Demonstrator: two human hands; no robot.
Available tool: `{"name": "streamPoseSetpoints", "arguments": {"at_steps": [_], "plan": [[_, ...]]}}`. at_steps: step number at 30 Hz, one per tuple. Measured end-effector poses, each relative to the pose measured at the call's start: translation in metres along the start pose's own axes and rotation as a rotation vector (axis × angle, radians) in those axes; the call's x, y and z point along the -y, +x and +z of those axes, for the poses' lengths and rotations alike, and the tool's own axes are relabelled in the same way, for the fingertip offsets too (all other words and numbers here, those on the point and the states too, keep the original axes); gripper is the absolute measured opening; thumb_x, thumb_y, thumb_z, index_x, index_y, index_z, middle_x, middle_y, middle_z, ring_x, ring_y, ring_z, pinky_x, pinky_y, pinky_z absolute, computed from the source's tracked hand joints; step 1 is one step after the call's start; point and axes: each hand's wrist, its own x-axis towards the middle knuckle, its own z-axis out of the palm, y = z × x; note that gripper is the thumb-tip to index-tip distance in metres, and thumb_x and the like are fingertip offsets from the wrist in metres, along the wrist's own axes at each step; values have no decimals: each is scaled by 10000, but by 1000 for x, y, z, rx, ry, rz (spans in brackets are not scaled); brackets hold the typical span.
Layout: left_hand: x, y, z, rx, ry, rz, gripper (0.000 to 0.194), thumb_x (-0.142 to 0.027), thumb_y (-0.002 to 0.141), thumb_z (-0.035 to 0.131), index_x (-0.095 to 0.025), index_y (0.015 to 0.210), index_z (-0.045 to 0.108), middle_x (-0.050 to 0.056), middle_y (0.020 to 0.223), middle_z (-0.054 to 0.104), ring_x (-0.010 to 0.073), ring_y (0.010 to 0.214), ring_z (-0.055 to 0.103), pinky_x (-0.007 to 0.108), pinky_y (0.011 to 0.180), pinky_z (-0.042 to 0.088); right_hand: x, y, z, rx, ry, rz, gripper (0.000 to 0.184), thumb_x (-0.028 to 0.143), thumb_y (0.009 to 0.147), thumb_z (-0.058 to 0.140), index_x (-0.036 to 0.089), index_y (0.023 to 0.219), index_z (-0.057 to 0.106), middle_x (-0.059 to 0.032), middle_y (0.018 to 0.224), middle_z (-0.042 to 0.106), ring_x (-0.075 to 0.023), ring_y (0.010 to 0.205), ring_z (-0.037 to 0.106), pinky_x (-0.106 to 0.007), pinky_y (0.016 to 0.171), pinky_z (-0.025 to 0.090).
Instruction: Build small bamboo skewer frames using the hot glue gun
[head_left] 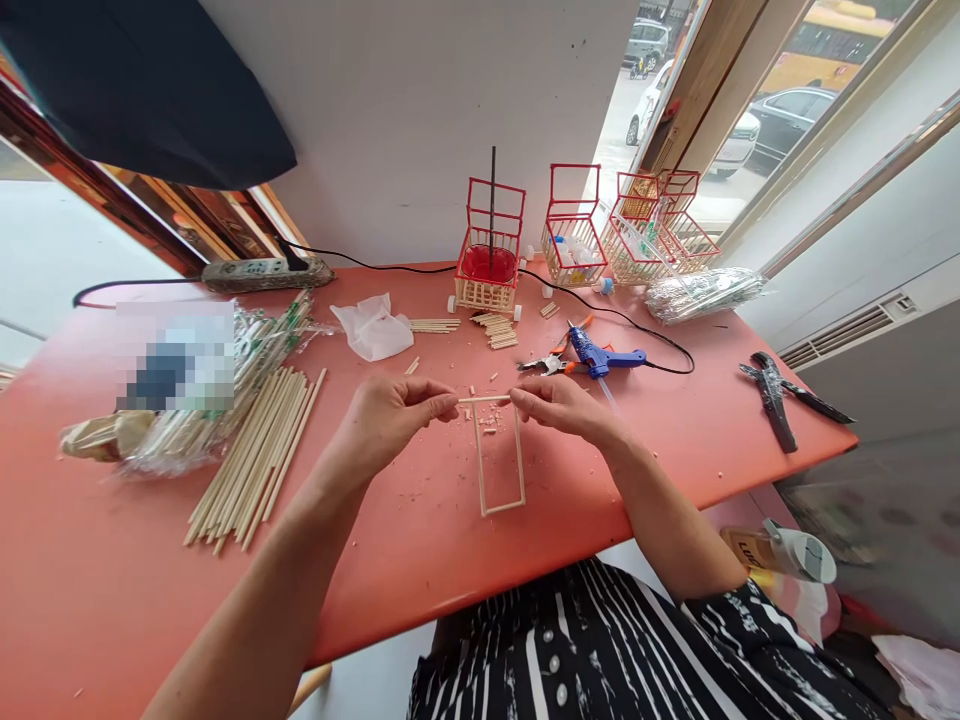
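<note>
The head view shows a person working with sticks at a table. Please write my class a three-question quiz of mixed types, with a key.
1. Multiple choice: what do the left hand and the right hand both hold?
A) pliers
B) a short stick at the far end of a frame
C) a power strip

2. True or false: the blue glue gun lies on the table.

3. Fill in: the loose pile of sticks is nearer the ____ hand.

Key: 1. B; 2. true; 3. left
</note>
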Motion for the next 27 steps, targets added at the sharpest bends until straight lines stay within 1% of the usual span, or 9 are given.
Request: {"name": "streamPoseSetpoints", "arguments": {"at_steps": [3,6,8,11,16,19,21,24,27], "plan": [[3,4,-1,-127,-137,-21,186,-392,699,722,-213,691,775,41,663,743,174,630,649,264,569,475,-2,-1,1,-38,110,11,521,605,901,563,134,1060,719,-63,915,682,-135,743,574,-227,605,431],[7,8,-1,-247,-252,-34,170,-371,675,752,-204,695,776,44,650,741,161,598,642,257,558,485,-7,-1,6,-11,216,20,502,569,843,675,157,1128,708,-92,1055,727,-207,939,659,-278,748,508],[10,9,-2,-303,-309,-47,178,-367,666,769,-198,719,783,45,654,744,151,582,637,254,560,490,-10,0,11,17,256,35,474,536,825,713,166,1121,714,-96,1079,744,-240,1022,680,-316,833,525],[14,11,-3,-368,-335,-47,187,-367,676,779,-192,740,787,43,672,750,140,593,637,243,572,492,-12,1,16,78,291,30,423,520,827,714,160,1047,736,-95,1037,763,-244,1001,706,-338,861,536],[16,12,-4,-445,-312,-2,171,-358,715,758,-192,752,783,38,694,754,138,619,645,239,579,490,-12,3,20,81,287,78,420,516,805,734,143,999,755,-82,910,776,-206,871,719,-307,803,540],[14,11,-2,-469,-295,12,163,-347,724,747,-190,755,781,41,704,755,151,644,662,247,591,503,-13,3,20,85,326,101,434,525,785,752,135,974,752,-81,882,773,-185,808,709,-288,756,535],[12,10,-2,-481,-286,18,161,-344,728,743,-192,763,783,40,705,755,155,652,664,251,597,506,-12,4,20,61,376,131,449,531,766,770,135,974,733,-87,885,776,-175,788,708,-259,689,520],[10,8,-2,-518,-289,26,153,-332,731,742,-195,784,788,34,699,754,150,640,653,253,602,508,-10,3,19,0,436,195,471,540,749,787,149,996,696,-102,953,781,-164,792,715,-199,567,451],[8,7,-2,-558,-297,48,148,-323,741,737,-194,791,791,31,706,754,142,635,645,253,621,512,-9,3,18,18,480,215,480,559,732,795,151,969,708,-104,982,777,-150,795,716,-171,521,410]]}}
